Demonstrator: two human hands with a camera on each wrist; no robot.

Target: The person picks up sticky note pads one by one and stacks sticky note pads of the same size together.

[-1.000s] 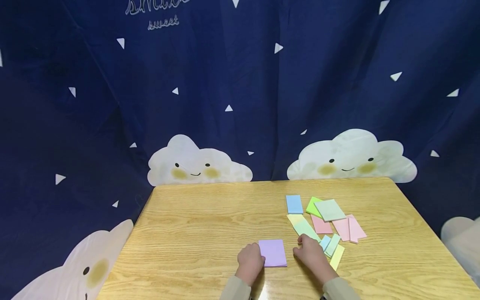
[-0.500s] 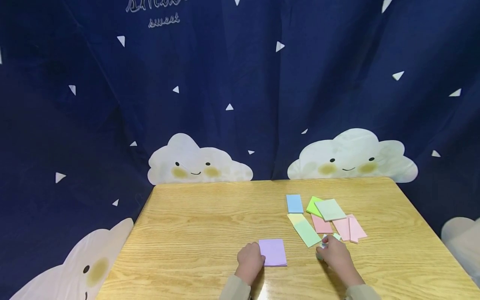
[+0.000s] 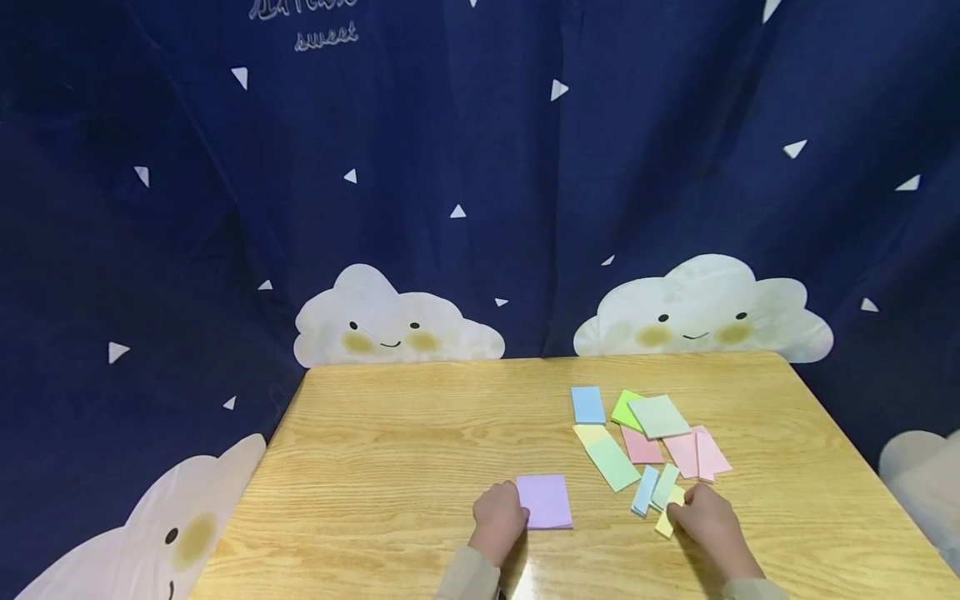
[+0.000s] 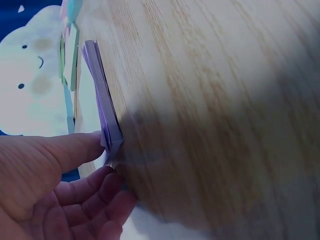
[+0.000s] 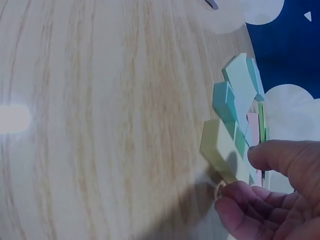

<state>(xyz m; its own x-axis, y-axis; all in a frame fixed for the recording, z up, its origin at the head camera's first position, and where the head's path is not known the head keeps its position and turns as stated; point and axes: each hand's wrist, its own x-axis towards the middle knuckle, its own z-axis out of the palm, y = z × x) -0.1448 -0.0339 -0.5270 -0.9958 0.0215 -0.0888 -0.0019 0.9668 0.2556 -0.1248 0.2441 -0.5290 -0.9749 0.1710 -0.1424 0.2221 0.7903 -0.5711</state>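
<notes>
A square purple sticky note pad lies near the front middle of the table. My left hand pinches its left edge, thumb on top and curled fingers below in the left wrist view. To the right, my right hand is at a narrow yellow sticky note pad, thumb and fingertips around its far part; the hand hides some of it. Beside that lie a narrow light green pad and a narrow light blue pad, slightly apart. In the right wrist view the yellow pad shows thick and flat.
Behind them lie a green-and-yellow strip pad, a blue pad, a bright green pad, a pale green pad overlapping others, a red-pink pad and light pink pads. A dark blue cloud-patterned curtain hangs behind the wooden table.
My right hand has moved right, from beside the green-and-yellow strip over the small pads to the yellow one. The narrow blue pad now lies further forward. My left hand has stayed on the purple pad.
</notes>
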